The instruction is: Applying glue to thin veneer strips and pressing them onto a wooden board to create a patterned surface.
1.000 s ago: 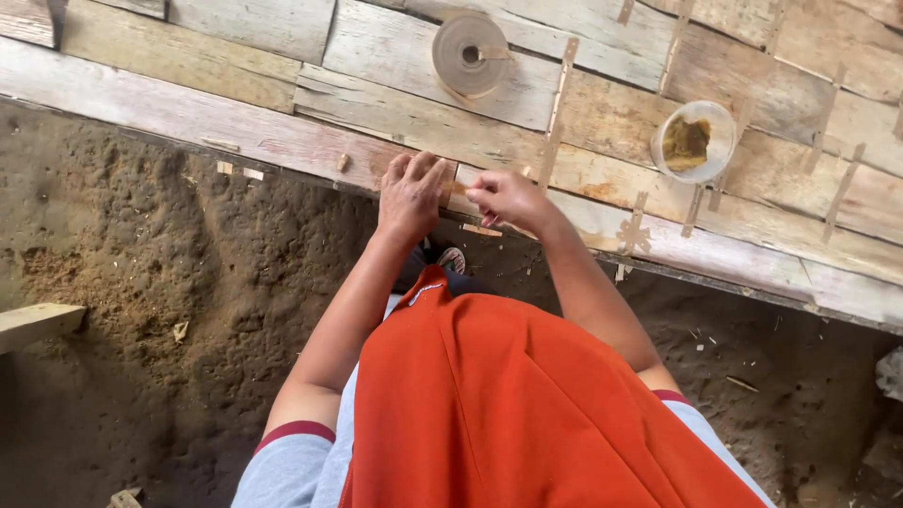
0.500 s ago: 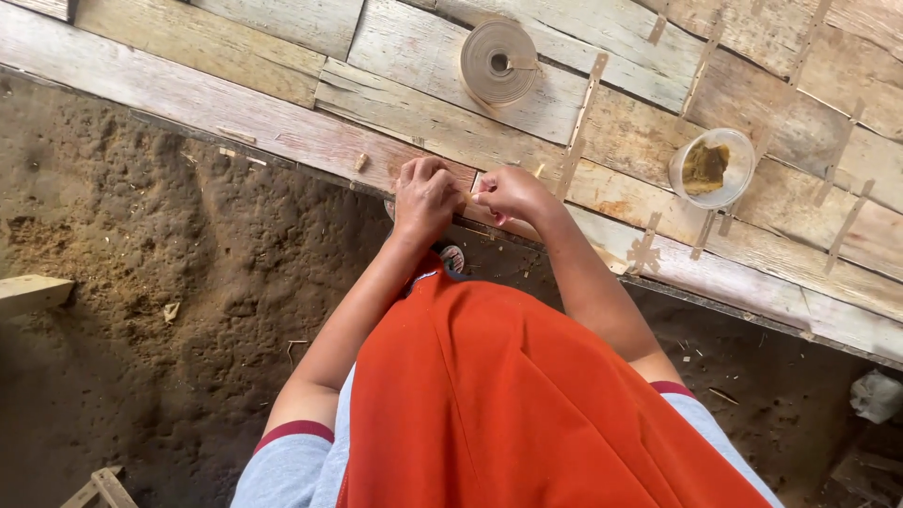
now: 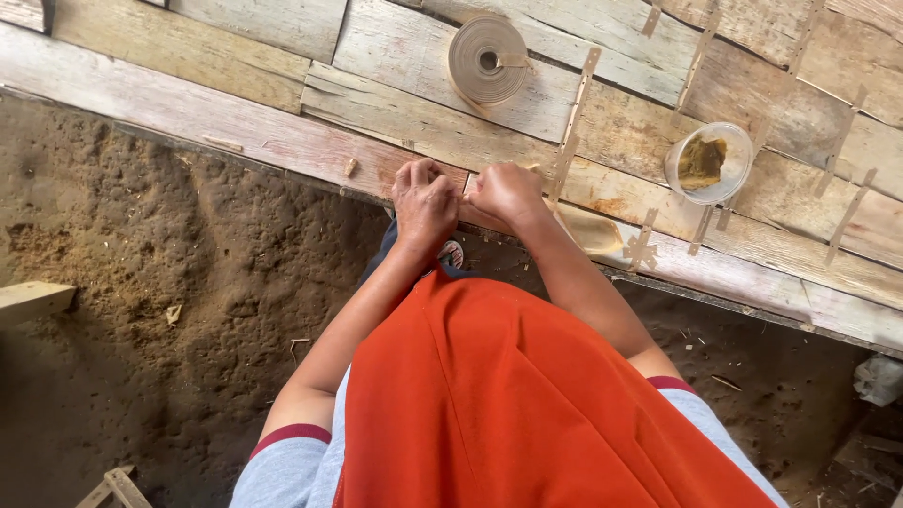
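My left hand (image 3: 423, 199) and my right hand (image 3: 506, 193) are closed side by side at the near edge of a weathered plank platform (image 3: 216, 118). Between the fingers they pinch a thin pale strip (image 3: 467, 184), mostly hidden by the knuckles. A longer pale strip (image 3: 568, 150) runs away from my right hand across the planks. A coiled roll of the same pale strip (image 3: 487, 60) lies on the boards just beyond my hands. An orange garment (image 3: 527, 404) covers my lap below.
A clear plastic cup with brownish content (image 3: 707, 163) stands on the planks at right. Several short strips (image 3: 845, 216) lie stuck across the boards. Brown dirt ground (image 3: 169, 282) lies at left, with a wooden piece (image 3: 33, 301) at the far left edge.
Both hands stay closed on the strip at the plank edge. The view has shifted slightly, so the roll and the cup sit a little further right.
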